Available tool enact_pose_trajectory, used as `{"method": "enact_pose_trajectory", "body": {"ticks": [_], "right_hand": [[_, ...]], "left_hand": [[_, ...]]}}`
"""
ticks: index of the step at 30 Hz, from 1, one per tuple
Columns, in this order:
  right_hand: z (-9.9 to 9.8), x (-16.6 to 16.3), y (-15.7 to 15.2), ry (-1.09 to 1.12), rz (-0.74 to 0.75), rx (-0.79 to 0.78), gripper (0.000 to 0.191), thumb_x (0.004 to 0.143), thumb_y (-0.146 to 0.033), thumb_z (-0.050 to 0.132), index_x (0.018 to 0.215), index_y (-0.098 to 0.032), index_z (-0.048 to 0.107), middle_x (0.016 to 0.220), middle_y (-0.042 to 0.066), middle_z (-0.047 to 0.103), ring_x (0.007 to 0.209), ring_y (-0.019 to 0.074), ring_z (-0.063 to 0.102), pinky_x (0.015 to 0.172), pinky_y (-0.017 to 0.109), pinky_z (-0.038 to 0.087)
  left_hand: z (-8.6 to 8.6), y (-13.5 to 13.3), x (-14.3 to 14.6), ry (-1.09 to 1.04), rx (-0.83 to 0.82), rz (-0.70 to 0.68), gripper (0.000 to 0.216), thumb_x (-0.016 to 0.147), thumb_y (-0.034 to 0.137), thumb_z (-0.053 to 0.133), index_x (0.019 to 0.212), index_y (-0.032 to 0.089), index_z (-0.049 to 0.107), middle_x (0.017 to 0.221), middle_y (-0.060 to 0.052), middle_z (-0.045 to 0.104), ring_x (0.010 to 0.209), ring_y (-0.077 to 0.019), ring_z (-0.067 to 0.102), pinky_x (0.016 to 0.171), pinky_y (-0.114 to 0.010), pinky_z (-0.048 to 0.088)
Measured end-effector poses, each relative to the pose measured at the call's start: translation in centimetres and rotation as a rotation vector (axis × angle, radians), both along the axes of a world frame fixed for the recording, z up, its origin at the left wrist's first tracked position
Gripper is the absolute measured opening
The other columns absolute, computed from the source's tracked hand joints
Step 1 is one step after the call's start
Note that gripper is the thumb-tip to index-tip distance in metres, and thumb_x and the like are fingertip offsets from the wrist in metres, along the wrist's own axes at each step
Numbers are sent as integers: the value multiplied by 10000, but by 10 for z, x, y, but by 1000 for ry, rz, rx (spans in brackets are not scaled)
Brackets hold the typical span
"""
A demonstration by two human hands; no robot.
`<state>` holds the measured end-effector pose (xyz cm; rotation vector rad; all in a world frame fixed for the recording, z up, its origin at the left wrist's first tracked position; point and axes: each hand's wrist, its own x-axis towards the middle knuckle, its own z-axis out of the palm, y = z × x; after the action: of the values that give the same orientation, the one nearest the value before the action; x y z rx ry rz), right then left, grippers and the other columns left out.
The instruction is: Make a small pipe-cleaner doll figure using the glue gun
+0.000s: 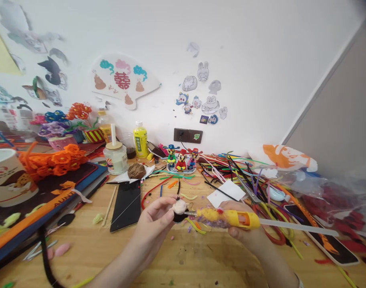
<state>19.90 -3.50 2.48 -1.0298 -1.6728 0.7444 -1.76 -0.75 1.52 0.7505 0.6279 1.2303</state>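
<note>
My left hand (154,220) pinches a small craft piece (180,207), pale and round on top with black beneath, between thumb and fingers. In my right hand (245,232) is a yellow hot glue gun (249,221), its front covered in fuzzy yellow and purple bits. Its metal nozzle (192,214) points left and meets the black part of the piece, or lies just in front of it; I cannot tell which. A long translucent glue stick (297,227) sticks out of the gun's rear. Both hands are above the wooden table (177,260).
A black phone (126,206) lies left of my hands, beside a wooden stick (109,206). Behind stand several small figurines (181,160), a yellow-green bottle (141,140) and a glass jar (115,158). Coloured pipe cleaners (237,172), scissors (250,192) and another phone (329,244) spread rightward.
</note>
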Motion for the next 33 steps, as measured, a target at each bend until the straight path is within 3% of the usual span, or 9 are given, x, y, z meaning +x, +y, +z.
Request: {"method": "enact_pose_trajectory", "body": {"ticks": [6,15,21,33], "right_hand": [[3,-7,1,-10,9,65,391,621,-613,555,648,-235,651,556,33,576,506,185,530,478,286,428],[-11,-4,4,64,43,137,340,670,-524,585,717,-190,628,620,29,578,544,151,536,489,243,437],[-6,-6,4,24,58,200,323,726,-514,533,726,-204,625,605,26,572,542,152,538,509,251,442],[-8,-6,4,4,31,155,358,724,-524,524,656,-178,586,587,18,549,528,141,522,491,238,431]], "left_hand": [[0,-1,0,1,-6,7,208,523,207,772,701,179,669,936,-27,636,837,-183,606,719,-241,466],[1,-2,2,-14,-17,14,214,534,203,767,718,163,667,909,-37,637,817,-168,604,713,-248,480],[-3,0,0,-16,-20,-8,209,561,209,754,741,164,659,909,-36,640,818,-158,592,708,-249,484],[-7,2,-1,-26,5,-43,192,608,205,726,780,171,649,884,-31,656,818,-151,587,728,-265,483]]}}
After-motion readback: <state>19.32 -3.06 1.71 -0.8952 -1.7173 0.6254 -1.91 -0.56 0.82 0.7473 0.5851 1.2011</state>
